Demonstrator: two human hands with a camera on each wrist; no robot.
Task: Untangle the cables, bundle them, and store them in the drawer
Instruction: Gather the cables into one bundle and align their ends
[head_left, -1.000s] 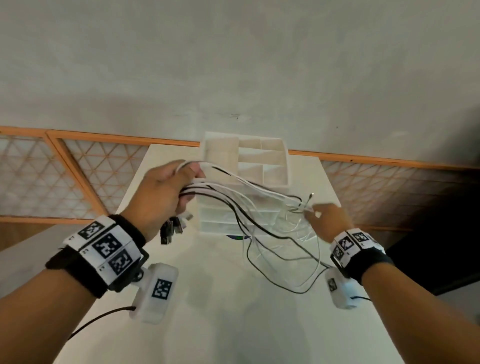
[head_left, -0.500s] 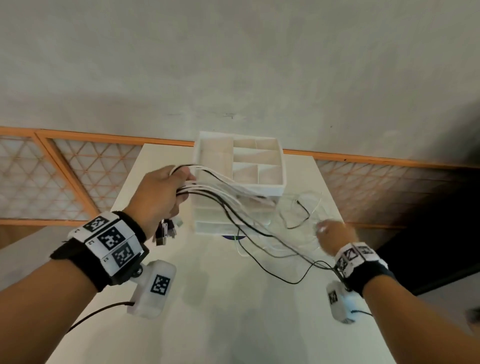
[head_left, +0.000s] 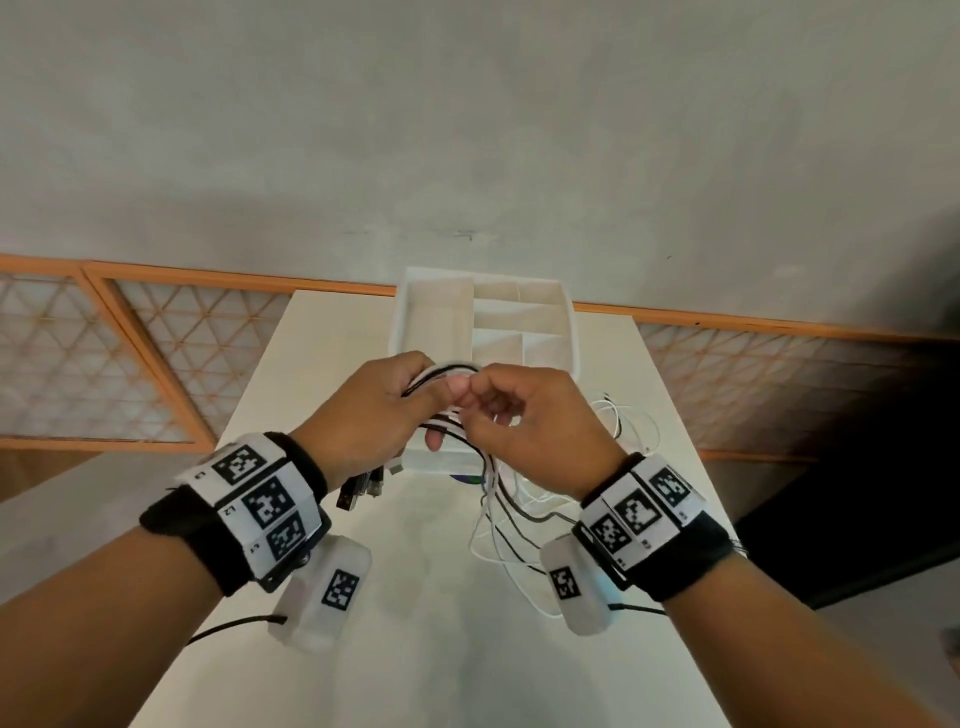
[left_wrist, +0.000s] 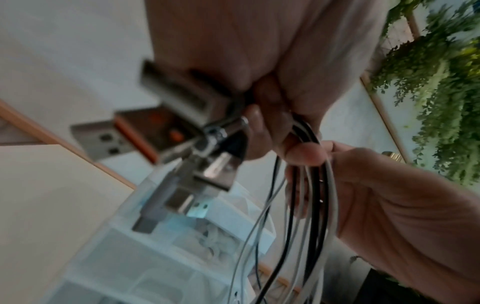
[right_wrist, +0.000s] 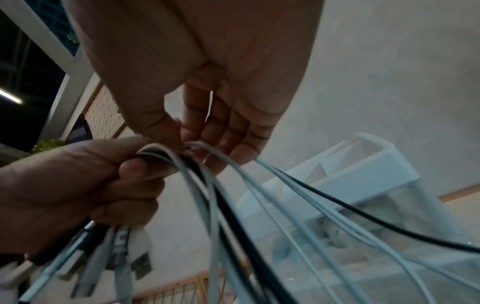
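Note:
Several black and white cables (head_left: 496, 493) are gathered in front of the white drawer unit (head_left: 550, 332). My left hand (head_left: 434, 402) grips the bundle near its top, thumb across the strands. The USB plugs (head_left: 358, 491) hang below that fist and show large and blurred as plugs (left_wrist: 182, 133) in the left wrist view. My right hand (head_left: 480, 402) is right against the left one, and its thumb and fingers (right_wrist: 197, 131) pinch the cables (right_wrist: 221, 195) at the bend. The rest of the strands droop in loops onto the table (head_left: 467, 649).
The drawer unit stands at the far end of the narrow white table, its top tray divided into open compartments. Its translucent drawers (left_wrist: 155, 257) are below. An orange-framed lattice railing (head_left: 130, 364) and a grey wall lie behind. Table edges drop off on both sides.
My right hand has come in from the far right, carrying the cable ends over to my left hand. Both hands now meet at the bundle and the loops hang shorter.

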